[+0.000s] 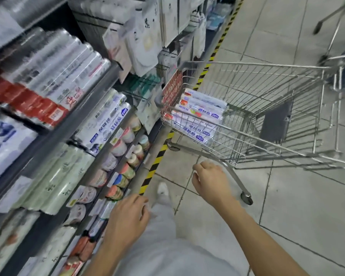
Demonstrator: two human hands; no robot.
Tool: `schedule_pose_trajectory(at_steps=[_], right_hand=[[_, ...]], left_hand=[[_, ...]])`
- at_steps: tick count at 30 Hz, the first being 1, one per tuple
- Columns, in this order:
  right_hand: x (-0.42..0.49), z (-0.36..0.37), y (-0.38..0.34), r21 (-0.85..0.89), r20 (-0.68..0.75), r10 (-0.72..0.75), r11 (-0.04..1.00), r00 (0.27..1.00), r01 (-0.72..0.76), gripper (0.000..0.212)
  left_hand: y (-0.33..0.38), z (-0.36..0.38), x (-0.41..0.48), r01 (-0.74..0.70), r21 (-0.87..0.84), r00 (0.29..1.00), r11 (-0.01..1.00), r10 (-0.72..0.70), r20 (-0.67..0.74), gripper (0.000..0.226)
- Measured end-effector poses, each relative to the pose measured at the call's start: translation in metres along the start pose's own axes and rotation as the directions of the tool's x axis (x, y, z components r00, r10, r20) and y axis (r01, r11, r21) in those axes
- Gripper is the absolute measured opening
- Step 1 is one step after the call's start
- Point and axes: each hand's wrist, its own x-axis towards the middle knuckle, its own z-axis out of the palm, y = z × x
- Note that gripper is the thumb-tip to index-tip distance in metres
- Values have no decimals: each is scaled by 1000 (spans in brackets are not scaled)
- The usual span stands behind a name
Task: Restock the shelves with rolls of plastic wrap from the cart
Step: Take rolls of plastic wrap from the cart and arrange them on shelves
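Shop aisle, shelves (pixel 76 118) standing L | left hand (pixel 127 215) & right hand (pixel 209 181) hanging empty, loosely curled | step prob: fetching rolls (pixel 199 114) | nxt: reaching into cart (pixel 247 135), far end.

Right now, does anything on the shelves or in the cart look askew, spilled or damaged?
Nothing stands out. The rolls lie stacked at one end of the cart, none on the floor. The shelves are too blurred to judge damage. The left hand and right hand hold nothing.
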Motion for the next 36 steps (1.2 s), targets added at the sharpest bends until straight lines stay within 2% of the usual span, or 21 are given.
schedule_pose_trajectory(at_steps=[5,9,12,15,19,22,26,29,32,36], right_hand=[[58,-14,8,14,-34,65,998,997,-65,14],[92,-20,12,29,-88,138,990,986,-136,13],[111,-24,19,38,-92,192,981,977,-189,19],[135,-28,30,56,-42,236,971,971,-234,20],[176,-33,59,91,13,278,956,960,-278,18],[212,-30,87,112,60,252,960,966,-258,10],[266,-21,127,133,177,229,958,957,-254,15],[308,-10,154,129,322,203,958,925,-256,21],[341,10,170,101,477,174,963,861,-251,32],[360,59,181,98,631,200,938,750,-333,38]], left_hand=[[-4,-34,121,-94,-16,995,995,93,-21,31],[0,-53,227,-173,16,984,985,172,47,33],[15,-63,297,-237,39,971,971,236,47,21],[32,-68,358,-300,45,954,953,299,23,18],[45,-58,429,-337,57,937,940,330,112,36],[54,-51,464,-329,62,939,942,319,133,29],[58,-40,484,-260,82,956,962,245,160,23],[53,-22,493,-205,73,963,976,187,194,28],[43,-4,501,-127,24,953,992,115,280,24],[32,15,523,-80,45,936,996,60,347,20]])
